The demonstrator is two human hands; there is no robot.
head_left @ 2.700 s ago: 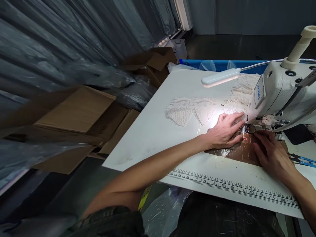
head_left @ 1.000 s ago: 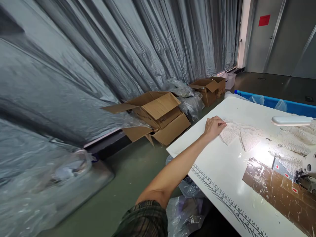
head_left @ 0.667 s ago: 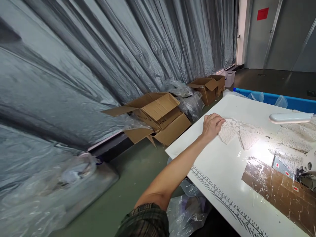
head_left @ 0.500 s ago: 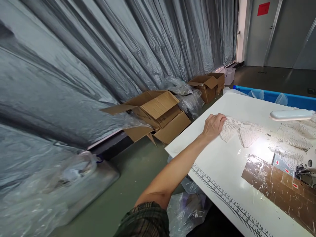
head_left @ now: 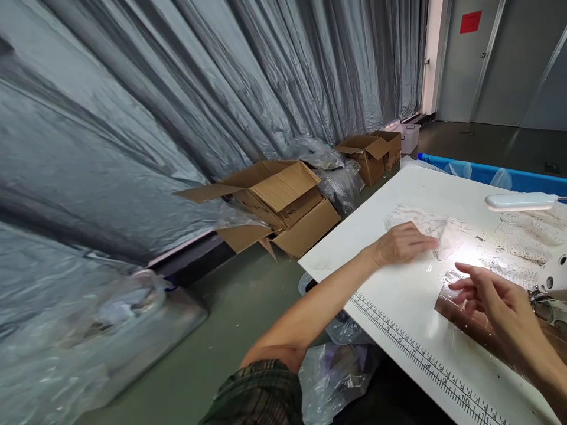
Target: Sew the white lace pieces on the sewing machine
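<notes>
lace (head_left: 450, 237) at half-curled left hand (head_left: 404, 244), grip unclear, right hand (head_left: 495, 294) loosely spread over brown board (head_left: 449, 307)

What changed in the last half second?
The left hand released the left end of the lace piece and moved right, near its other point. The right hand came into view, open, above the brown board. The lamp and cardboard box stayed put.

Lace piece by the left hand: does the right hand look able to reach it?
Probably yes: the right hand is open nearby, with tabletop showing between it and the lace piece, though the left hand covers part of it.
</notes>
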